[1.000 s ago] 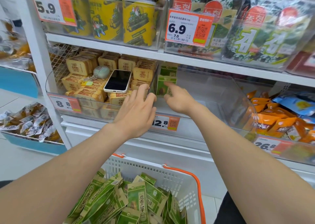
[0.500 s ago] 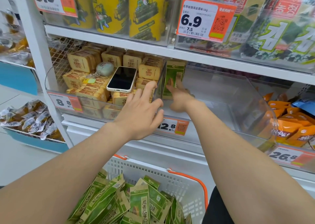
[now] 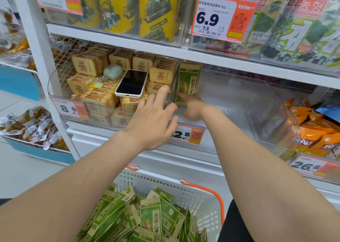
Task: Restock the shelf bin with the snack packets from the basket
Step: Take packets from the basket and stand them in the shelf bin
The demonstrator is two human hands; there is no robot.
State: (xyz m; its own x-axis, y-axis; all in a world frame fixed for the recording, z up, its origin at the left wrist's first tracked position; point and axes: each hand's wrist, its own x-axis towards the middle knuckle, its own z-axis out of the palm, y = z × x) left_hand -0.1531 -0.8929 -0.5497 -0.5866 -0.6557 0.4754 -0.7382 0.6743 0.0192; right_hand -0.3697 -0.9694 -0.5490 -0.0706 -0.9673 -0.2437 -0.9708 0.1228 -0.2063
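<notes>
One green snack packet (image 3: 188, 83), upright at the back left of the clear shelf bin (image 3: 257, 102), close against its left wall. Right hand (image 3: 195, 109) reaching deep into the bin, index finger stretched straight to the foot of the packet and touching it; other fingers hidden behind the hand. Left hand (image 3: 154, 120) at the bin's front left corner, fingers spread and straight, thumb over the front rim. Below, more green packets (image 3: 147, 216) heaped in the white basket (image 3: 184, 192) with orange handles. In the neighbouring bin (image 3: 55, 87) to the left, a phone (image 3: 131, 83) lying on tan packets (image 3: 86, 67).
</notes>
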